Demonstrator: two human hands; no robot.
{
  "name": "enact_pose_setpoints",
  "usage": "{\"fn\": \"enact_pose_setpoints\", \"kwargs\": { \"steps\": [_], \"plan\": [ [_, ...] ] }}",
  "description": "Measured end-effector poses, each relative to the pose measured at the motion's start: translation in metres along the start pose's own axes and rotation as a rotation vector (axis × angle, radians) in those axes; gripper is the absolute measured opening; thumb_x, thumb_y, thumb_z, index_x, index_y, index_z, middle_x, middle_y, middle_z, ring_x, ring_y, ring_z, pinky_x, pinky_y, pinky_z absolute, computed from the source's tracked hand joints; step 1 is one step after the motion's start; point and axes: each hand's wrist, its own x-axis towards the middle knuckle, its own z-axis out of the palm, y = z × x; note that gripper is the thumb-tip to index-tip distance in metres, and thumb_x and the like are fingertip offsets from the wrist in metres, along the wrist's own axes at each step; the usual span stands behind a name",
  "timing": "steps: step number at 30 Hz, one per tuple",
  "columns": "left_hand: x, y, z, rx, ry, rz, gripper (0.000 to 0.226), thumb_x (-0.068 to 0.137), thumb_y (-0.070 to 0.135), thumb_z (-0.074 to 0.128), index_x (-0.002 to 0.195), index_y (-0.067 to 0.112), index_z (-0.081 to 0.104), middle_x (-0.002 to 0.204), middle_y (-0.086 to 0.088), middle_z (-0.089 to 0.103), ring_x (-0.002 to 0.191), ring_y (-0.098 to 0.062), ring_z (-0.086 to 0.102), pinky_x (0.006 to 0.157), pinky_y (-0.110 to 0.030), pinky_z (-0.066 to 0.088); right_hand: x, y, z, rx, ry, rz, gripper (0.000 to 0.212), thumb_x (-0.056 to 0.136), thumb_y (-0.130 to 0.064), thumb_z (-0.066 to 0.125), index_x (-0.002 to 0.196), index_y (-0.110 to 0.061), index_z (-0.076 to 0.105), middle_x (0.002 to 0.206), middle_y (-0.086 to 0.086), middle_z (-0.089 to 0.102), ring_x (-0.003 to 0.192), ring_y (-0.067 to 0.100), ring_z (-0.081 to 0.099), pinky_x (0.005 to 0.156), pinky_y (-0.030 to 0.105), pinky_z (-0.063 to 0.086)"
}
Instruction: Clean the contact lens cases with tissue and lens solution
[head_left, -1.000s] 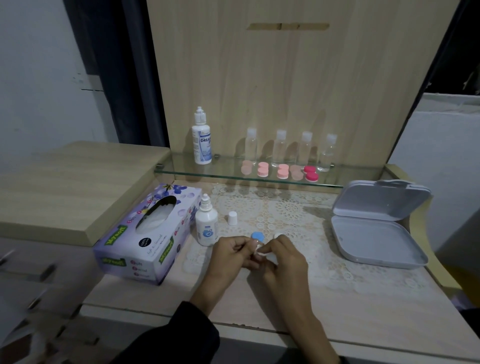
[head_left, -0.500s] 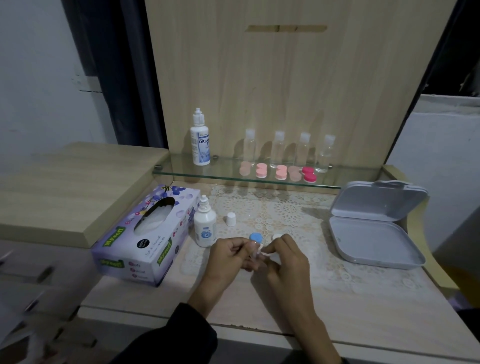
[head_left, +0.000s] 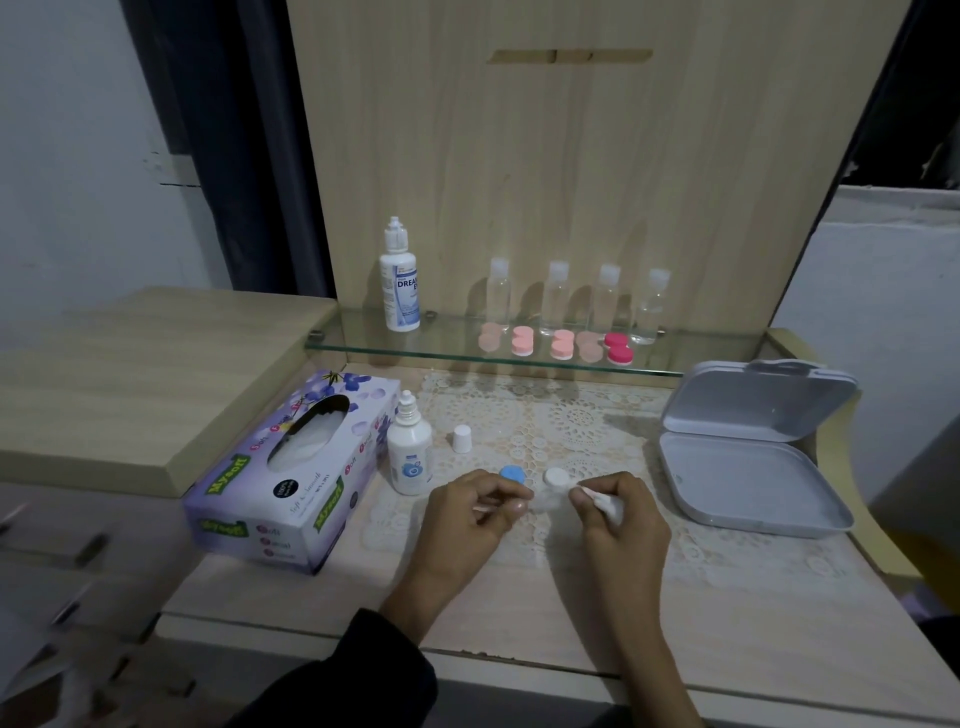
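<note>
- Head view: right hand (head_left: 615, 512) fingers pinch tissue (head_left: 605, 503); left hand (head_left: 475, 512) fingers close on lens case (head_left: 545, 500).
- Wiping step judged underway; tissue must next enter a well.

We have one view only, worn on the head, looking forward and down across the table (head_left: 727, 613). Both hands sit close at lower centre of the frame; the glass shelf (head_left: 363, 347) and wooden back panel (head_left: 571, 156) fill the upper half, farther off.
</note>
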Motion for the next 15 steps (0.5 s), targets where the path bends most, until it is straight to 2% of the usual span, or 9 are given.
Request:
{"fn": "enact_pose_setpoints", "kwargs": {
  "steps": [3,7,10,12,15],
  "plan": [
    [-0.0011,-0.0005,0.0003,0.128,-0.009,0.09,0.019,0.079,0.003,0.07,0.084,0.021,0.074,0.092,0.007,0.065,0.083,-0.006,0.064,0.069,-0.014,0.05,-0.0004,0.0,0.0004,0.029,0.0,0.027,0.014,0.084,-0.007,0.064,0.079,-0.02,0.061,0.083,-0.006,0.064,0.082,0.008,0.06,0.075,0.029,0.048],
    [-0.0013,-0.0062,0.0002,0.293,-0.03,0.165,0.026,0.075,0.008,0.072,0.091,0.028,0.071,0.104,0.014,0.06,0.089,-0.007,0.061,0.078,-0.021,0.05,-0.002,0.0015,0.0013,0.048,-0.018,0.054,0.016,0.085,-0.007,0.061,0.082,-0.023,0.063,0.085,-0.007,0.066,0.086,0.009,0.062,0.079,0.036,0.052],
    [-0.0017,-0.0073,-0.0009,0.451,-0.026,0.237,0.025,0.075,0.017,0.065,0.097,0.029,0.068,0.102,0.016,0.065,0.093,-0.002,0.06,0.087,-0.031,0.048,-0.0028,0.0009,0.0012,0.049,-0.023,0.053,0.017,0.086,-0.007,0.061,0.084,-0.024,0.066,0.088,-0.007,0.067,0.087,0.008,0.062,0.081,0.037,0.052],
    [-0.0021,-0.0044,-0.0015,0.465,-0.016,0.244,0.025,0.077,0.022,0.061,0.101,0.029,0.066,0.104,0.016,0.065,0.098,-0.003,0.059,0.09,-0.035,0.047,-0.0032,0.0013,0.0016,0.031,-0.035,0.047,0.017,0.085,-0.008,0.061,0.083,-0.025,0.066,0.086,-0.007,0.067,0.085,0.009,0.062,0.079,0.04,0.052],
    [-0.0059,0.0003,-0.007,0.373,-0.013,0.214,0.021,0.082,0.023,0.06,0.101,0.028,0.067,0.108,0.017,0.063,0.102,0.002,0.057,0.092,-0.027,0.046,-0.0032,0.0019,0.003,0.002,-0.051,0.047,0.014,0.085,-0.013,0.061,0.081,-0.026,0.065,0.083,-0.009,0.067,0.084,0.011,0.062,0.077,0.043,0.052]
  ]
}}
